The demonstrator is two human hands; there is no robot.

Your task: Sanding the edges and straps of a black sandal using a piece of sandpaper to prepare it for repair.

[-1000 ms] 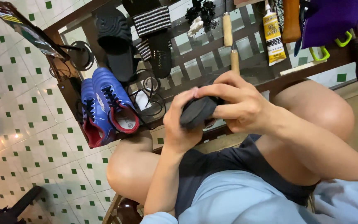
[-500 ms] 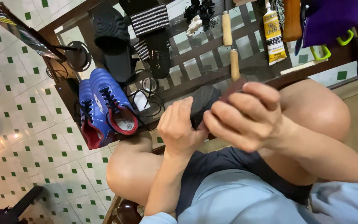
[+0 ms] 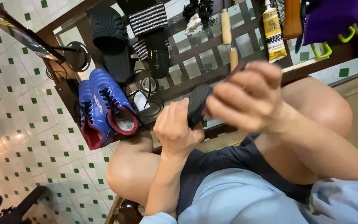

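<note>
Head view: dark piece held between both hands, slip risk

A small dark flexible piece (image 3: pixel 196 103), maybe a shoe part, is held up above the knees, near frame centre. The left hand (image 3: pixel 175 128) is closed around its lower edge, thumb side toward the piece. The right hand (image 3: pixel 245 97) is curled narrow at 3 o'clock of it, fingertips pressed to its right edge; motion blur hides how firm that grip is.

Risks, as judged: the piece could be pinched unevenly and slip out, dropping onto the glass-topped counter (image 3: pixel 195 62) or through to the tiled floor (image 3: pixel 25 120). With the right hand blurred, a quick pull may be under way, and the piece could be torn or bent. The blue football shoes (image 3: pixel 102 105) lie at 9 o'clock, well apart. The glue tube (image 3: pixel 272 31) and wooden-handled tool (image 3: pixel 228 37) at 12 to 1 o'clock could be knocked if a hand swings out.
</note>
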